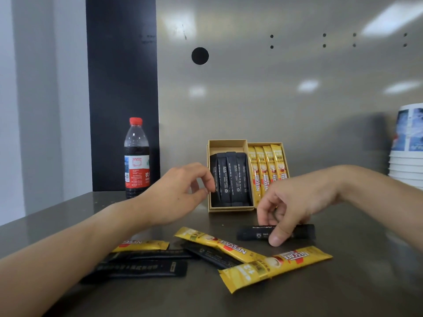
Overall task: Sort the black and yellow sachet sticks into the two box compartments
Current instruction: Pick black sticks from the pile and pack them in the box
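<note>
head view | we look forward and slightly down from our head | close over the counter (343, 294) | facing the metal back wall (274, 99)

A brushed metal wall (286, 99) with a round hole (200, 56) reflects ceiling lights above a dark counter (343, 294).

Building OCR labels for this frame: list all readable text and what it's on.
"NESCAFE": yellow sticks in the box, reading lengthwise.
"NESCAFE": upside down on the three loose yellow sticks on the table.
"1+2": seemingly, on the nearest loose yellow stick; uncertain.
"BLACK": on a black stick in the box; barely legible.
Bottle label: Chinese characters, small print too blurred.
Loose black sticks: print unreadable.
Paper cups: pictures only.
</note>
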Demonstrator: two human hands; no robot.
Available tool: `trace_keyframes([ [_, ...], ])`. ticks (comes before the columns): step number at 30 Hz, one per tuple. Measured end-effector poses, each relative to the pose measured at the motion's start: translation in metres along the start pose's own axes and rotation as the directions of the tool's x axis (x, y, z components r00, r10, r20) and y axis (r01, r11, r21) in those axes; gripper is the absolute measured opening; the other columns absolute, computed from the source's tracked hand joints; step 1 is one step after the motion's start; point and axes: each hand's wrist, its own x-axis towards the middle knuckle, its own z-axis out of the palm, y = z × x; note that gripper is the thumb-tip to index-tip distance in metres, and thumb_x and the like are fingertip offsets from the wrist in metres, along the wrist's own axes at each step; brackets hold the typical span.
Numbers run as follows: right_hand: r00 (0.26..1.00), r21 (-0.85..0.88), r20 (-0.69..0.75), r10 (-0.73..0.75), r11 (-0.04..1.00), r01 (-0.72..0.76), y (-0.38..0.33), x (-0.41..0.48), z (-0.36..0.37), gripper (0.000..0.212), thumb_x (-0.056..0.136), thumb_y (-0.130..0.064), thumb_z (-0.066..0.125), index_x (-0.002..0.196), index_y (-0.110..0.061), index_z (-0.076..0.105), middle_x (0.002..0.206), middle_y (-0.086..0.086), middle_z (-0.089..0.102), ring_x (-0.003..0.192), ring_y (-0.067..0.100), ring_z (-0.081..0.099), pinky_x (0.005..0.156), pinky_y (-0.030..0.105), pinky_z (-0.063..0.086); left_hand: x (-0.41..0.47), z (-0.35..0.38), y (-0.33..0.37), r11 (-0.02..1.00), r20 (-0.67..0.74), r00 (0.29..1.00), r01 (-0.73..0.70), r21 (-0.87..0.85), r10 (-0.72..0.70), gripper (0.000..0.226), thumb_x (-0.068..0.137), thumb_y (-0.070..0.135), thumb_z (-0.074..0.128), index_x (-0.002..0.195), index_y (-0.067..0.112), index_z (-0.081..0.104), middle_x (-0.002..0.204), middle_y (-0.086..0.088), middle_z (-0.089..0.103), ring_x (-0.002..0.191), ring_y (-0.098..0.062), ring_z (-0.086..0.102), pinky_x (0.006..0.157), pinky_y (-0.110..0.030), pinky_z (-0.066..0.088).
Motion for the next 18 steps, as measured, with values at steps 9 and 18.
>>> trace_keyframes([
  [9, 0.907, 0.039, -0.372, -0.195, 0.973, 0.226, -0.001, 0.008, 0.001, 0.023, 0.087, -0.040, 0.073, 0.088, -0.017, 0.070, 0.074, -0.003, 0.072, 0.068, 0.007, 0.061, 0.065, 0.024, 0.047, -0.001, 0.001, 0.011, 0.998, -0.027, 0.999, -0.023, -0.053, 0.022, 0.021, 0.102, 0.043, 0.047, 0.106, 0.032, 0.064, 0.096, 0.016, 0.066, 0.085, -0.004, 0.061, 0.065, -0.013, 0.044],
  [18, 0.679, 0.169, -0.706, -0.203, 0.882, 0.440, -0.011, 0.017, 0.001, 0.023, 0.080, -0.028, 0.081, 0.091, -0.010, 0.074, 0.074, 0.003, 0.075, 0.062, 0.010, 0.068, 0.058, 0.019, 0.054, 0.000, 0.001, 0.008, 0.996, -0.029, 0.996, -0.088, 0.019, 0.088, 0.023, 0.100, 0.037, 0.051, 0.095, 0.020, 0.067, 0.087, 0.014, 0.059, 0.085, -0.004, 0.057, 0.070, -0.012, 0.044],
])
